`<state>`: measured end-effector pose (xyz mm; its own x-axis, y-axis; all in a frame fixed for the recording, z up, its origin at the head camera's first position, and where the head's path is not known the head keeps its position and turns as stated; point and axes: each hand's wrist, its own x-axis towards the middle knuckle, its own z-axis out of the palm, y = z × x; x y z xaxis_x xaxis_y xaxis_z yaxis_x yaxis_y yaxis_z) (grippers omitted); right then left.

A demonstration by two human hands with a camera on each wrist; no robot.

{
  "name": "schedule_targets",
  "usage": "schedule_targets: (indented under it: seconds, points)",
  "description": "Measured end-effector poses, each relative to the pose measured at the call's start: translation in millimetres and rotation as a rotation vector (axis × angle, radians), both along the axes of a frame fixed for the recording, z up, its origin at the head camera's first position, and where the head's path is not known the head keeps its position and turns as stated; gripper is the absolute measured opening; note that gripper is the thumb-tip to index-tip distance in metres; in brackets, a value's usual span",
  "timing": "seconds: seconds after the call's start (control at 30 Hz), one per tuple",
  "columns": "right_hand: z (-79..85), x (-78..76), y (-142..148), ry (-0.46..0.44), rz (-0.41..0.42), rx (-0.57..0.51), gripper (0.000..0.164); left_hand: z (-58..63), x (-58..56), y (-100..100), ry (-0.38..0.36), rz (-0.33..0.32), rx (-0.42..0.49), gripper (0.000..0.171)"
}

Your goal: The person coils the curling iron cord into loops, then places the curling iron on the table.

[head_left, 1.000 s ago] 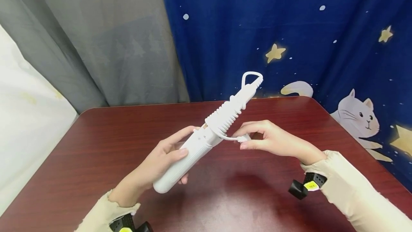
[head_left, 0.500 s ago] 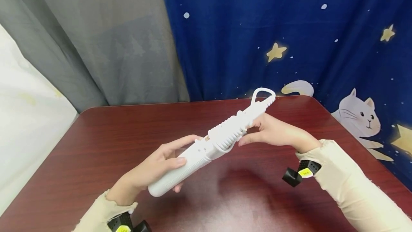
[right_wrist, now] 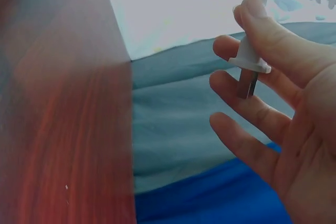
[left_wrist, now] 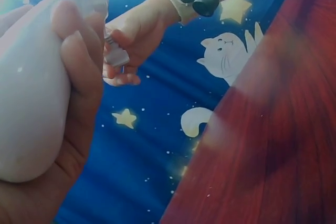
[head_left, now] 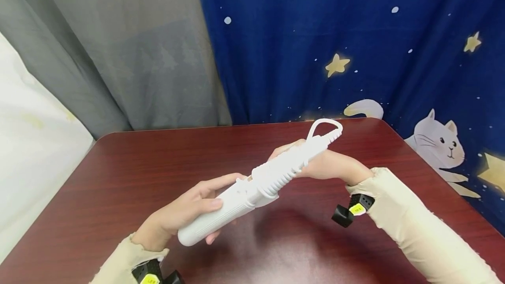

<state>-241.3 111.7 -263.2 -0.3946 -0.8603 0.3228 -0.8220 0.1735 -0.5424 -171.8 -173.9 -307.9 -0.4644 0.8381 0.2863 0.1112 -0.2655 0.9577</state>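
Observation:
A white hair styling iron (head_left: 221,218) slants up to the right above the table in the head view. Its rounded, ribbed lower end lies in my left hand (head_left: 185,209), thumb on top and fingers underneath. White cord (head_left: 281,181) coils tightly around the narrower upper part and makes a loop (head_left: 325,122) at the tip. Behind that upper part is my right hand (head_left: 331,165), its fingers partly hidden in the head view. The right wrist view shows it pinching the white two-prong plug (right_wrist: 247,56) between thumb and index finger, other fingers spread.
A dark red wooden table (head_left: 158,157) lies beneath both hands. Grey curtain (head_left: 158,56) and blue star-patterned curtain (head_left: 276,47) hang behind it, with white cloth (head_left: 31,143) at the left. Black wrist cameras (head_left: 353,209) are strapped over the cream sleeves.
The iron has tipped lower and flatter, its tip moving right and down. My right hand has carried the plug from the front side around behind the iron, bringing the cord along.

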Motion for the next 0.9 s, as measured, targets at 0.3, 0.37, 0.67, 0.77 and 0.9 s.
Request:
schedule_targets:
  seconds: [0.3,0.37,0.67,0.77,0.9]
  points:
    - [-2.4,-13.5,-25,-0.232,0.431,-0.127,0.018,-2.8,-3.8,-1,0.034,-0.088,-0.011,0.043]
    - [-1.5,-15.9,-26,-0.242,0.412,-0.064,0.015,-1.1,-3.1,-3,0.061,-0.073,-0.059,0.043]
    - [-0.6,-0.2,-19,-0.268,0.35,0.318,0.017,6.2,2.9,-7,0.188,-0.107,-0.396,0.045]
    - [-0.4,5.5,-18,-0.222,0.373,0.401,0.018,8.4,1.8,-4,0.247,-0.17,-0.427,0.044]
    - [-2.4,9.2,-16,-0.13,0.348,0.482,0.018,9.6,-0.1,-2,0.444,-0.158,-0.465,0.043]
